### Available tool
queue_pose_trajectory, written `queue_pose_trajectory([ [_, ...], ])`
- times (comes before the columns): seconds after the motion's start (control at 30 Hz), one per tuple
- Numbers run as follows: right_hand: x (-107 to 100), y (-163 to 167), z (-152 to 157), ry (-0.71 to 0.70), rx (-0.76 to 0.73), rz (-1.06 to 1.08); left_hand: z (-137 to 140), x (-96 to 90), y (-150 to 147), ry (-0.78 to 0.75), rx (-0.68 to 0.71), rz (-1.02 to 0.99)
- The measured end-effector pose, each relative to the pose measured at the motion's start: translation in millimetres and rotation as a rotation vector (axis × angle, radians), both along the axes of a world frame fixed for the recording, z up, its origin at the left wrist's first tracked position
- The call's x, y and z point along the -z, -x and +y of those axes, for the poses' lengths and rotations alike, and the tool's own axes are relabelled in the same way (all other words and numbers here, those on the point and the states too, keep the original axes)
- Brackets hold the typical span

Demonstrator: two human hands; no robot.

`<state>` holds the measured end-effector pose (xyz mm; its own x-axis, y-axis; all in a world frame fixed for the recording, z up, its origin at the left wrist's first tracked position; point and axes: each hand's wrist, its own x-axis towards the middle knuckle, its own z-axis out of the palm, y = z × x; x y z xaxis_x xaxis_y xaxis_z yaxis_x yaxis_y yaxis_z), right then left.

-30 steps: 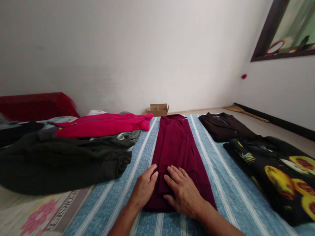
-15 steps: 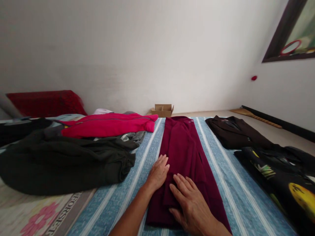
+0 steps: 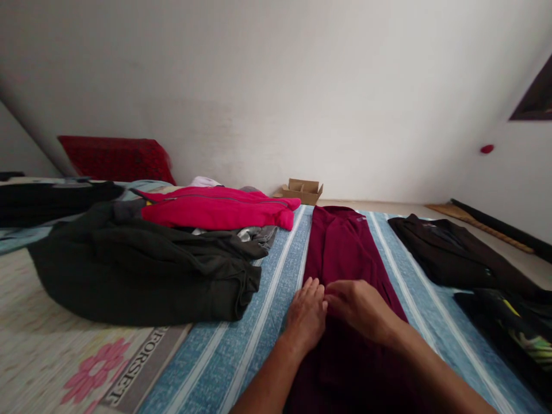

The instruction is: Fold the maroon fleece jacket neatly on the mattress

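Observation:
A maroon long-sleeved top (image 3: 353, 247) lies lengthwise in front of me, narrowed by folds, its collar end away from me. My left hand (image 3: 307, 313) rests flat on its left edge, fingers stretched out and pointing away. Right beside those fingertips, my right hand (image 3: 360, 305) is closed in a pinch on the cloth, knuckles raised and wrist coming in from the right. Its fingertips are partly hidden, and the near part of the top is in deep shadow under my forearm.
On the left lie a dark green garment (image 3: 150, 273), a bright pink zip jacket (image 3: 219, 208) and black clothing (image 3: 56, 201). A folded dark brown garment (image 3: 457, 250) and a black printed one (image 3: 513, 328) lie right. The striped blue sheet (image 3: 276, 276) runs beneath; a cardboard box (image 3: 302, 191) stands by the wall.
My right hand has gone from lying spread on the top to pinching beside my left hand, which still rests on the left edge. The view has turned somewhat left.

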<state>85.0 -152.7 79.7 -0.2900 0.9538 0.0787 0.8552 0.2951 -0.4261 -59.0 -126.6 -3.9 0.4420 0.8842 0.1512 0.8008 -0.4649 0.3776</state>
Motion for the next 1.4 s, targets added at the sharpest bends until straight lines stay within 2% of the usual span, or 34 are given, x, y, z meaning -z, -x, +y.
queue_pose_trajectory([
  [0.1, 12, 8, 53, 0.161, 0.128, 0.005, -2, -1.0, -3, 0.014, -0.028, 0.022],
  [0.17, 24, 10, 79, 0.253, 0.158, 0.036, -2, -0.3, -4, -0.003, -0.033, 0.030],
  [0.3, 44, 9, 105, 0.352, 0.184, 0.101, -2, 1.3, -4, -0.039, -0.030, 0.028],
  [0.5, 50, -2, 111, 0.325, 0.211, 0.176, 8, -0.9, 3, -0.059, 0.005, -0.058],
  [0.63, 59, -15, 113, 0.347, 0.229, 0.305, 19, -6.7, 8, -0.023, -0.017, -0.133],
  [0.8, 73, -37, 110, 0.381, 0.214, 0.601, 30, -23.3, 7, 0.033, -0.050, -0.027],
  [0.93, 76, -53, 104, 0.374, 0.197, 0.815, 37, -33.2, -1, -0.008, -0.046, 0.125],
  [1.0, 77, -59, 101, 0.366, 0.200, 0.921, 40, -33.7, -7, -0.034, -0.037, 0.192],
  [1.17, 81, -72, 100, 0.378, 0.223, 1.437, 45, -26.9, -24, -0.035, -0.040, 0.264],
  [1.4, 82, -87, 99, 0.396, 0.150, 1.646, 44, -30.1, -39, 0.070, 0.008, 0.281],
])
